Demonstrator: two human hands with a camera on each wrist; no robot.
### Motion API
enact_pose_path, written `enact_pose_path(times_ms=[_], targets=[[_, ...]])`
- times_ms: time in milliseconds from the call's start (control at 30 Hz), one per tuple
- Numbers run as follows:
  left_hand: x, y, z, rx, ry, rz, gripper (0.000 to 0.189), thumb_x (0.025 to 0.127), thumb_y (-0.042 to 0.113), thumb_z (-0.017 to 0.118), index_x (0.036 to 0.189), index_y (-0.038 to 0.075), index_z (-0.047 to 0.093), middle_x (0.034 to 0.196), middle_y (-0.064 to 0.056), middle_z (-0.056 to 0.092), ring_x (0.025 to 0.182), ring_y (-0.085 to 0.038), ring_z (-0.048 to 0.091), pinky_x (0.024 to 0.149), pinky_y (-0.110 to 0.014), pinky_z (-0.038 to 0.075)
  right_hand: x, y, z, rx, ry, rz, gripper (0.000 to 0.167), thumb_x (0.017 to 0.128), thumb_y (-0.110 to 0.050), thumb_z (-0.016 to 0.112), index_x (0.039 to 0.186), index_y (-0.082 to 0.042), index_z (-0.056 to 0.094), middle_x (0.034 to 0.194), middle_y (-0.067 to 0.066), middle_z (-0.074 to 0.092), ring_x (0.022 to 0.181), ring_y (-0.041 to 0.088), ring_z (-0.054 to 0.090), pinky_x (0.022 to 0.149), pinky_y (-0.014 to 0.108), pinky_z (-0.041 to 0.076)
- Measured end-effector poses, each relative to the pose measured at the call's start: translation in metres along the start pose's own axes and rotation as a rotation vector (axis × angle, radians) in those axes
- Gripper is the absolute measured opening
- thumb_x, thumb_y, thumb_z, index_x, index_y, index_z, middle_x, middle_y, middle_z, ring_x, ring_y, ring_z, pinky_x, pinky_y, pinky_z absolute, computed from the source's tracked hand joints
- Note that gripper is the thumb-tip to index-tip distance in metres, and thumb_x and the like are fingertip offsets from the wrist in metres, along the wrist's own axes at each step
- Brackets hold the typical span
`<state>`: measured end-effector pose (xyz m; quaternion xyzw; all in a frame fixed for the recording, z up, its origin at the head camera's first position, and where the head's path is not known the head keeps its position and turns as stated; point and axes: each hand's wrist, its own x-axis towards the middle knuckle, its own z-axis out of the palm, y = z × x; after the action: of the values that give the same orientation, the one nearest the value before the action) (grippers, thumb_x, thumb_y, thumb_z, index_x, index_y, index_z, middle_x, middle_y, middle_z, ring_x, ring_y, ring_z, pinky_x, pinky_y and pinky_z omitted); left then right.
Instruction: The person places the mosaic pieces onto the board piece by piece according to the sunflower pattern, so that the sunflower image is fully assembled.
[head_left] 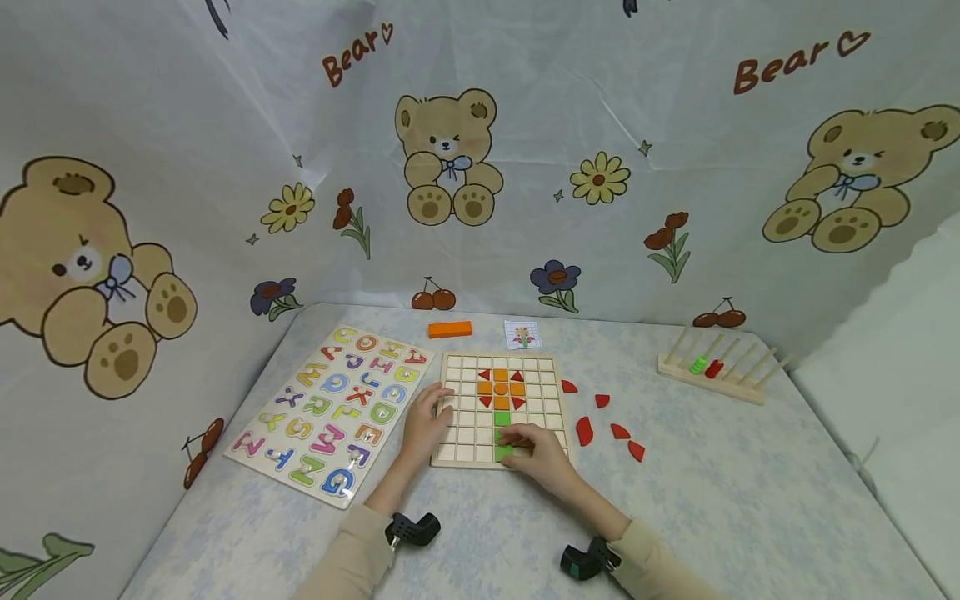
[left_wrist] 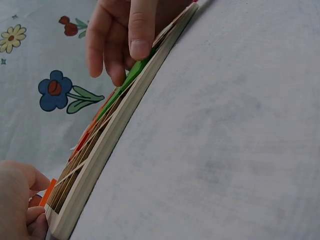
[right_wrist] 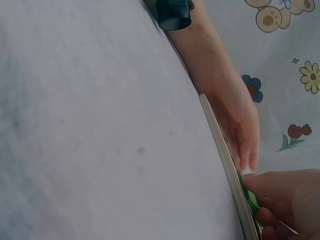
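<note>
The light wooden grid board (head_left: pixel 465 429) lies in the middle of the table, with a pattern of orange squares (head_left: pixel 501 375), red corner pieces (head_left: pixel 517 402) and a column of green squares (head_left: pixel 502 418) below. My left hand (head_left: pixel 426 423) rests at the board's left edge, fingertips over its border. Near the board's front, my right hand (head_left: pixel 542 457) pinches a green square (right_wrist: pixel 251 201) between thumb and fingers at the lower end of the green column. The fingers partly cover that column in the head view.
To the left lies an alphabet puzzle board (head_left: pixel 288 433). An orange block (head_left: pixel 450 330) and a small picture card (head_left: pixel 522 335) sit behind the grid. Several loose red pieces (head_left: pixel 584 431) lie right of it. A wooden peg rack (head_left: pixel 708 383) with green and red beads stands farther right.
</note>
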<state>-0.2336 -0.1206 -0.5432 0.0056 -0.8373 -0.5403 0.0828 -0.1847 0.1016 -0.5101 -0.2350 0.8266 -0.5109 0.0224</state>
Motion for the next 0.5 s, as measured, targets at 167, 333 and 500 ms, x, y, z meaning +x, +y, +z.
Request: enact_pose_path(times_ms=[167,333,500], targets=[[-0.001,0.001,-0.002,-0.003,0.002,-0.001,0.029,0.087,0.01,0.06,0.115,0.007,0.066,0.142,-0.014,0.049,0.136,-0.035,0.041,0.113,-0.05,0.033,0.002,0.013,0.004,-0.049,0.016,-0.005,0.033,0.078,-0.001,0.074,0.11,0.001,0.066,0.102,0.016,0.069,0.092,0.03,0.065,0.078,0.028,0.056],[-0.001,-0.001,-0.001,-0.003,0.007,0.027,0.028,0.086,0.009,0.06,0.113,0.006,0.067,0.141,-0.016,0.05,0.134,-0.037,0.043,0.111,-0.05,0.036,0.003,0.02,0.001,-0.031,0.031,-0.022,0.03,0.079,-0.006,0.074,0.108,-0.003,0.067,0.099,0.011,0.07,0.088,0.023,0.065,0.075,0.021,0.054],[0.0,-0.002,0.001,-0.014,0.009,0.033,0.028,0.086,0.009,0.06,0.113,0.006,0.067,0.141,-0.016,0.05,0.133,-0.037,0.043,0.11,-0.05,0.037,0.003,0.021,-0.011,-0.023,0.094,-0.002,0.026,0.08,-0.004,0.072,0.106,-0.002,0.068,0.094,0.011,0.07,0.081,0.019,0.061,0.069,0.018,0.051]])
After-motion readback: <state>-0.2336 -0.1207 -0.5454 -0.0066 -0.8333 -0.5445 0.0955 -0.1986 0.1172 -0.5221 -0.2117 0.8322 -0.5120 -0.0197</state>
